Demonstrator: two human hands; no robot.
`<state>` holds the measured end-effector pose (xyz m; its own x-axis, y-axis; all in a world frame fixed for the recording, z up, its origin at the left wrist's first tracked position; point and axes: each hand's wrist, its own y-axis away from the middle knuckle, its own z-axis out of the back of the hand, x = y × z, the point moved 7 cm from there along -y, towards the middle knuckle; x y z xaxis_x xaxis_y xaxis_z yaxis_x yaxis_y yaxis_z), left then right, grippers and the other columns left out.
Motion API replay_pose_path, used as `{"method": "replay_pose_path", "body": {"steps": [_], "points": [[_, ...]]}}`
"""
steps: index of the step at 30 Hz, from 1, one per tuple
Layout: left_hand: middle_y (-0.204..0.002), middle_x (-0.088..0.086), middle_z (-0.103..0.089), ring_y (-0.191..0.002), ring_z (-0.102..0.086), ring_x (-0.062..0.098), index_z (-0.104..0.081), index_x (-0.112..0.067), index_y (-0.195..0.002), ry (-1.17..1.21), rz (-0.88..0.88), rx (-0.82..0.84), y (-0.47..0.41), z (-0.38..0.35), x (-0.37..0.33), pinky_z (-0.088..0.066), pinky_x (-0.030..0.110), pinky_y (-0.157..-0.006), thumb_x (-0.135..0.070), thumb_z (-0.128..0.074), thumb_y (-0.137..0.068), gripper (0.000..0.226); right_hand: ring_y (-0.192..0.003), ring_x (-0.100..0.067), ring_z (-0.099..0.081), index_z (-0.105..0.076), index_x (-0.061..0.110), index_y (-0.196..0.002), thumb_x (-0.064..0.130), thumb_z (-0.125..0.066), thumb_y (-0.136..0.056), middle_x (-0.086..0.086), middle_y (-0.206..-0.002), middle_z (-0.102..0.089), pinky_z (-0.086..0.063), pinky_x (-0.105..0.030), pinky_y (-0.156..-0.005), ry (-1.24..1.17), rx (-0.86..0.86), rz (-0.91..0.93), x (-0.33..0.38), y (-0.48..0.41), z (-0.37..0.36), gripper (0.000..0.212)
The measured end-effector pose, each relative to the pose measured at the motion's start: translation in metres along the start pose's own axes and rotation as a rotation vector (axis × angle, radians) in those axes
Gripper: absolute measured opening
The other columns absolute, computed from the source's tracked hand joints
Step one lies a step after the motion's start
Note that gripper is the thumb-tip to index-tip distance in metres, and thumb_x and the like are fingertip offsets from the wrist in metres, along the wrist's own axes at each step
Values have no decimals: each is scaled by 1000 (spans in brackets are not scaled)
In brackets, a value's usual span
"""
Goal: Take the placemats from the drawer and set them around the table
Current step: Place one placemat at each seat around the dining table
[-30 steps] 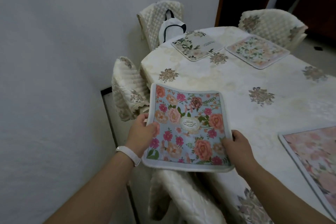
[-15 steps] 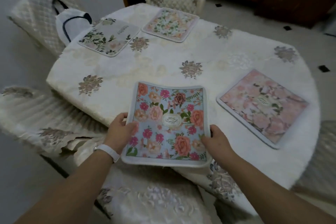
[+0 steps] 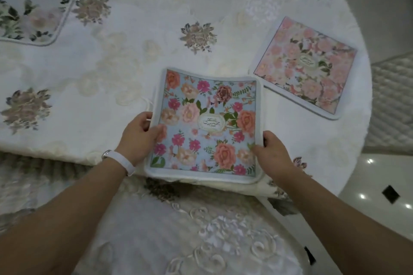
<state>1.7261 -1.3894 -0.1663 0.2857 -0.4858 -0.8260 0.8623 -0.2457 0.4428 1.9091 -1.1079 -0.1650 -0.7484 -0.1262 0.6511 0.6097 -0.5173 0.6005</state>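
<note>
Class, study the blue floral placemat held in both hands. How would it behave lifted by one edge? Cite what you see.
Probably bendy rather than rigid: the blue placemat dips across its middle between the left hand and right hand. Likely not limp: its far half shows a smooth curve, no folds. Seemingly light: thumbs pinch only its sides.

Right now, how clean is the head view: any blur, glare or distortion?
Head view: the blue floral placemat is sharp in the left hand and right hand; the green-leaf placemat looks soft and washed out; wide-angle bend curves the table rim; light glints on the floor.
</note>
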Motion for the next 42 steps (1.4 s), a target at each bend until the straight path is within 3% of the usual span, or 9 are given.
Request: {"method": "replay_pose_path", "body": {"steps": [10, 13, 16, 19, 22, 25, 29, 34, 42], "points": [[-77, -9, -72, -72, -69, 8, -60, -25, -102, -20, 20, 35, -16, 7, -2, -56, 31, -69, -19, -65, -91, 14, -78, -3, -58, -52, 23, -114, 18, -57, -93, 10, -93, -62, -43, -23, -60, -66, -135, -42, -9, 4, -8, 22], [-98, -5, -62, -88, -64, 19, -53, -23, -114, -36, 16, -125, -22, 25, -4, -55, 41, -75, -21, -64, -89, 27, -87, -15, -58, -46, 18, -128, 13, -58, -90, 2, -103, -56, -43, -29, -69, 58, -321, 31, -5, 8, 8, 40], [-109, -6, -54, -99, -55, 15, -53, -18, -121, -295, -217, -172, -20, 19, -18, -47, 34, -80, -27, -59, -91, 32, -114, -22, -48, -46, 8, -134, 14, -57, -90, -10, -129, -47, -44, -39, -93, 358, -356, 268, 18, 8, -4, 46], [-125, 4, -58, -117, -52, 25, -56, -13, -127, -671, -594, 125, -18, -36, -28, -42, 36, -98, -31, -57, -91, 40, -122, -31, -46, -54, 4, -131, 18, -58, -89, -17, -135, -50, -43, -48, -101, 625, -219, 596, 46, 2, -51, 45], [-153, 5, -37, -141, -30, 25, -45, -16, -142, -911, -768, 275, -29, -79, -25, -21, 45, -116, -39, -47, -93, 54, -145, -31, -22, -38, 17, -147, 37, -40, -97, -11, -158, -28, -18, -53, -118, 792, -68, 618, 53, -21, -91, 54], [-160, 0, -20, -148, -10, 19, -30, -21, -150, -1034, -797, 243, -53, -101, -34, -7, 46, -117, -42, -30, -99, 56, -150, -23, 0, -14, 24, -155, 48, -23, -101, -2, -164, -5, 0, -49, -121, 910, -74, 664, 70, -46, -108, 60], [-162, -1, -11, -149, -5, 22, -16, -25, -154, -1137, -762, 193, -101, -110, -53, -4, 49, -117, -42, -23, -101, 55, -149, -27, -10, -17, 24, -155, 53, -22, -100, -2, -164, -12, -4, -48, -120, 973, -111, 690, 98, -87, -103, 62], [-162, -1, -11, -148, -6, 23, -14, -30, -154, -1185, -742, 183, -130, -114, -67, -7, 52, -116, -49, -21, -100, 57, -150, -25, -1, -10, 32, -155, 59, -16, -97, 4, -164, -4, 0, -50, -119, 980, -113, 680, 109, -119, -91, 65], [-163, -1, -1, -149, 3, 22, -5, -33, -154, -1129, -571, 79, -132, -90, -56, -2, 49, -118, -66, -19, -93, 71, -150, -23, -1, -9, 29, -156, 61, -14, -96, 0, -164, -5, 1, -47, -120, 894, -229, 490, 87, -136, -32, 68]]}}
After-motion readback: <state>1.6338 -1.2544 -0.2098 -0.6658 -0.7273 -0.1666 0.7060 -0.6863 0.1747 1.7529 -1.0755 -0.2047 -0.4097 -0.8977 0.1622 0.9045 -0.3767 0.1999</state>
